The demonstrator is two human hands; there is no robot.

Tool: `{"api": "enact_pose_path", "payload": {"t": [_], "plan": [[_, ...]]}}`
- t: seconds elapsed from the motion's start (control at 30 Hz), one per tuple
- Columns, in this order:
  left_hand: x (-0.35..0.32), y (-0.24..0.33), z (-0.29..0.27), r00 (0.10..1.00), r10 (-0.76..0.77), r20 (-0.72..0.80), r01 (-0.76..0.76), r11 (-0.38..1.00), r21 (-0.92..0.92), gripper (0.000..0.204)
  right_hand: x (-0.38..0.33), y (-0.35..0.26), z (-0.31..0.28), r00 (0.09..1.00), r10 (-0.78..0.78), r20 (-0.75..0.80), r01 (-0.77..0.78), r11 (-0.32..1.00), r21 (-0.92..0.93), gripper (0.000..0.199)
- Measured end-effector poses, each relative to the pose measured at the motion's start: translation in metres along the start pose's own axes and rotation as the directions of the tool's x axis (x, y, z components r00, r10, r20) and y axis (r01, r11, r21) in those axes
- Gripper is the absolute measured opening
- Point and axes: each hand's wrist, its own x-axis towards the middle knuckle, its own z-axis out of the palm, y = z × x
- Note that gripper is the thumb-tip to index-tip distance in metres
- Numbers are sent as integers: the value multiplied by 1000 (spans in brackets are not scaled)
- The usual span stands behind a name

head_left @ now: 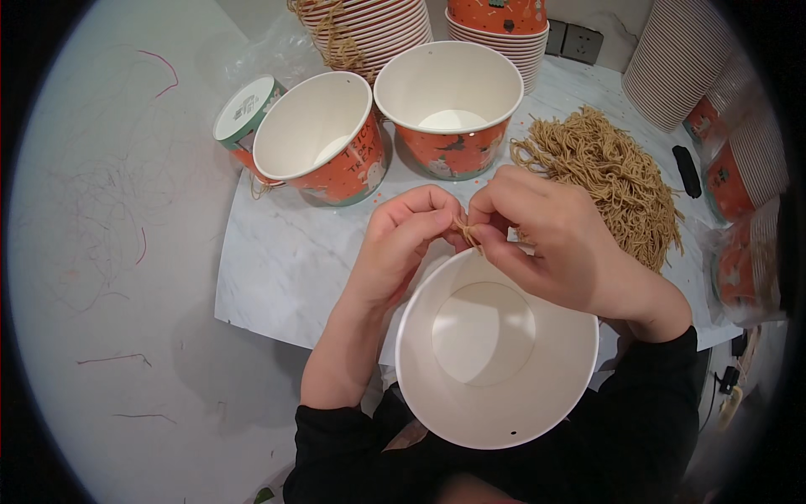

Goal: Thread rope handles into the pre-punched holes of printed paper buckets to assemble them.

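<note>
A white-lined paper bucket (420,370) is tilted with its open mouth toward me, close to my body at the table's near edge. At its far rim both hands pinch a short piece of tan twine (467,228). My left hand (411,235) closes thumb and fingers on one side of the twine. On the other side my right hand (537,227) pinches it, its fingers curled over the rim. Whether the twine passes through the bucket's wall is hidden by the fingers. A small dark hole shows in the near side of the rim.
Two orange printed buckets (361,164) (449,155) stand beyond my hands, with a tipped bucket (243,113) at their left. A heap of tan twine (617,176) lies right. Nested bucket stacks (378,34) (672,59) line the back and right. A black object (686,171) lies near the heap.
</note>
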Motion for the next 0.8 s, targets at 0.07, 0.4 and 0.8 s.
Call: {"api": "enact_pose_path", "payload": {"t": [0.07, 0.4, 0.8], "plan": [[0, 4, 5, 1000, 10, 0, -10, 1000, -26, 18, 0, 1, 0, 1000, 23, -4, -23, 999, 22, 11], [-1, 0, 4, 997, 74, -16, -72, 994, 83, 13, 1, 0, 0, 1000, 20, -15, -19, 999, 46, 9], [0, 2, 2, 996, 81, -38, -76, 990, 117, 19, 1, -2, -5, 1000, 18, 2, -18, 999, 42, 10]]}}
